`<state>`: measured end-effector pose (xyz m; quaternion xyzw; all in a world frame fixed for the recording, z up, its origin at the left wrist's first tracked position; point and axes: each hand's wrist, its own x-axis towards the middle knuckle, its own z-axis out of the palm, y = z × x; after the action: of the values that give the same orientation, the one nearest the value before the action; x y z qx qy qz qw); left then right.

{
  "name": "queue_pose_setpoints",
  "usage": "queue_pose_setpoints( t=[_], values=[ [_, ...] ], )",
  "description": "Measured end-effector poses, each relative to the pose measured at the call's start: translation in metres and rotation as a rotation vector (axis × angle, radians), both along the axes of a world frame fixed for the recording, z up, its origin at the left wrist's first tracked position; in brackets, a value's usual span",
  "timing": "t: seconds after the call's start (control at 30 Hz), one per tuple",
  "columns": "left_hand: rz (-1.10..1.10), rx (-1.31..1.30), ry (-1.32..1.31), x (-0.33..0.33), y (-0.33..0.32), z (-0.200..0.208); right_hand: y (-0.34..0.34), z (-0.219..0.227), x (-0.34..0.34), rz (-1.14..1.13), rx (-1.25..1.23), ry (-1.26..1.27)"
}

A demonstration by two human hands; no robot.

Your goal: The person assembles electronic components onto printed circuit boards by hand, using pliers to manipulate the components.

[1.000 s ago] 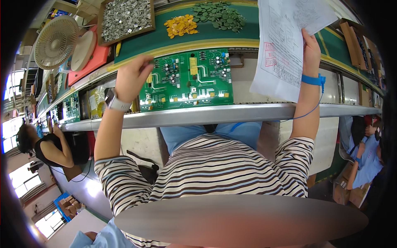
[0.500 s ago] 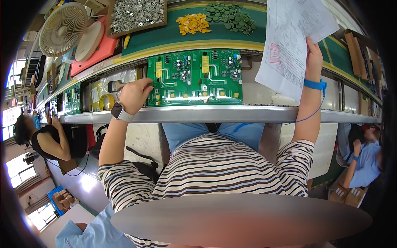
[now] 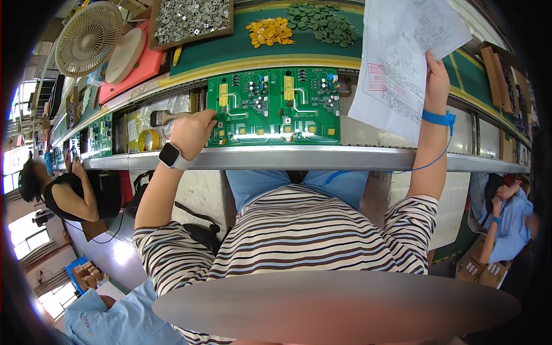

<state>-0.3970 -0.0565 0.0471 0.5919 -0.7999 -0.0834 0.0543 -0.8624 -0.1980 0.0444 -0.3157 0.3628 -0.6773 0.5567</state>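
The board (image 3: 275, 109) lay just right of the left hand (image 3: 192, 135), whose curled fingers were at its left edge, whether gripping it I could not tell; the right hand (image 3: 437, 87) had its fingers closed on the paper (image 3: 397, 72).

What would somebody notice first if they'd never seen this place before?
Probably the shiny green circuit board in the middle, with the left hand at its left edge. Beyond it, the bright yellow-orange pile and green pile of little pieces stand out too. The right hand holds a big white paper on the right, and a round fan is at upper left.
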Motion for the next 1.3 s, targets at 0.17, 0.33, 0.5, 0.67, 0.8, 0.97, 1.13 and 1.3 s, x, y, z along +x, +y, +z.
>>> queue_pose_setpoints(
  t=[0.17,0.33,0.5,0.67,0.8,0.97,1.13,1.3],
  values=[
    [-0.054,-0.020,-0.058,0.000,0.000,-0.005,0.000,0.000,0.003,-0.008,0.012,0.016],
    [-0.047,-0.014,-0.092,0.002,0.002,-0.004,-0.001,-0.002,-0.004,-0.027,0.030,0.033],
    [0.018,0.004,-0.095,0.010,0.007,-0.002,0.001,0.000,-0.003,-0.004,0.054,0.047],
    [0.003,0.038,0.076,0.025,0.009,0.009,-0.004,-0.009,0.007,0.029,0.062,0.040],
    [0.158,-0.050,0.318,0.020,-0.019,0.029,-0.002,-0.010,-0.011,-0.017,0.064,0.107],
    [0.350,-0.291,0.995,0.023,-0.082,0.020,-0.006,-0.004,-0.005,-0.029,0.082,0.146],
    [0.480,-0.586,1.143,0.042,-0.095,-0.020,-0.015,-0.017,-0.032,-0.062,0.067,0.123],
    [0.548,-0.532,1.180,0.047,-0.100,-0.031,-0.011,-0.014,-0.066,-0.218,0.049,0.289]
  ],
)
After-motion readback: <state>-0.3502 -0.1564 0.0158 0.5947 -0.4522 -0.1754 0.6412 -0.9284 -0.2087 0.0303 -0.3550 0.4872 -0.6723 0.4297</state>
